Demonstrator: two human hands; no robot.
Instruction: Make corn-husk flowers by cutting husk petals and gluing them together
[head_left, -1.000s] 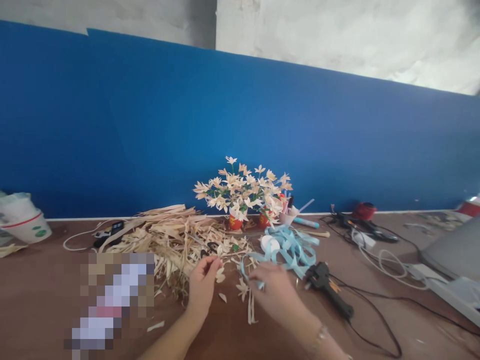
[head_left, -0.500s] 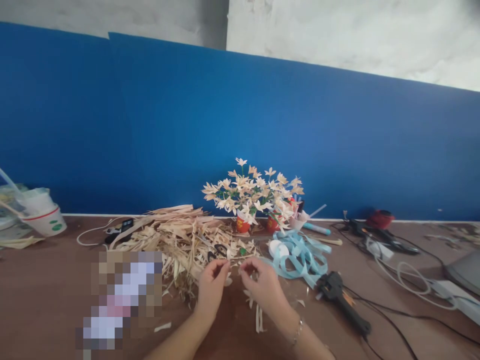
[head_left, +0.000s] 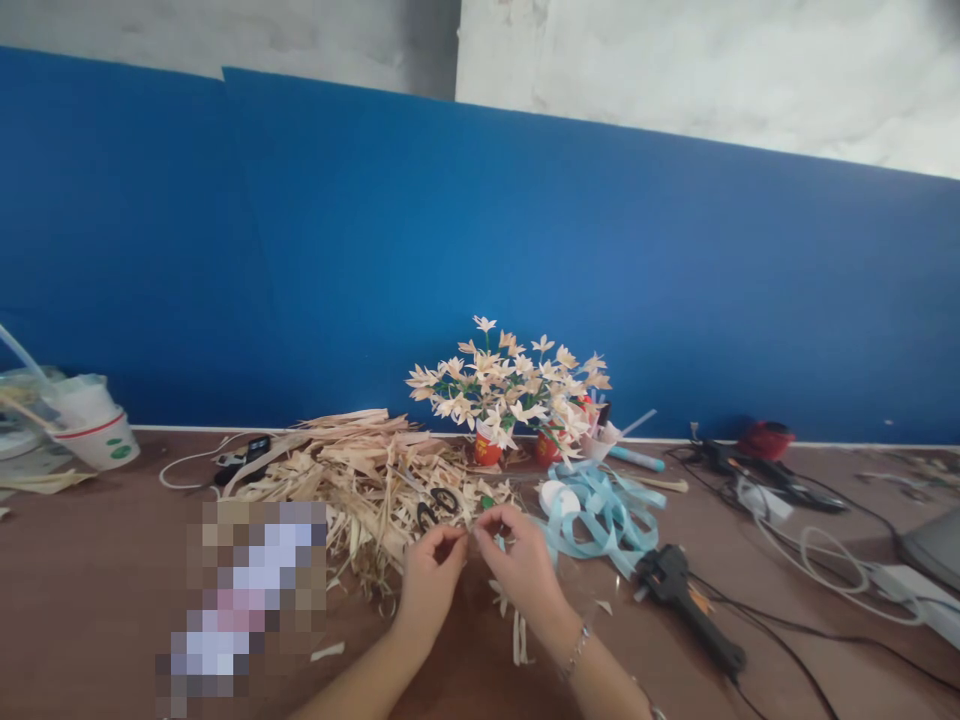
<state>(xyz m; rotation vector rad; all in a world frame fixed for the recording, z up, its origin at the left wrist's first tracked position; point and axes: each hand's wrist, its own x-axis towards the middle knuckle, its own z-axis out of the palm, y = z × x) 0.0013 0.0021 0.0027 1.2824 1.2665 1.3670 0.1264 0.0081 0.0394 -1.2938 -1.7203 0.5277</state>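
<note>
My left hand [head_left: 433, 580] is closed in a pinch in front of the heap of dried husk strips [head_left: 341, 480]. Close beside it, my right hand [head_left: 517, 565] pinches too, the two sets of fingertips almost meeting. Whatever lies between the fingers is too small to make out. Black-handled scissors [head_left: 437, 508] rest on the husks just beyond my left hand. A pale husk flower [head_left: 499, 598] and thin strips [head_left: 520, 638] lie on the table under my right hand. Light blue ribbon [head_left: 600, 515] is piled to the right of it.
Husk flowers [head_left: 495, 375] stand in small red pots [head_left: 487, 450] against the blue partition [head_left: 337, 250]. A black glue gun [head_left: 686, 610] with its cord lies right. Further right are cables and a white power strip [head_left: 915, 590]. A white cup [head_left: 97, 440] stands far left.
My right hand has left the blue ribbon and moved beside my left hand, and the fingertips have come closer together. The whole view has shifted, so things appear farther right.
</note>
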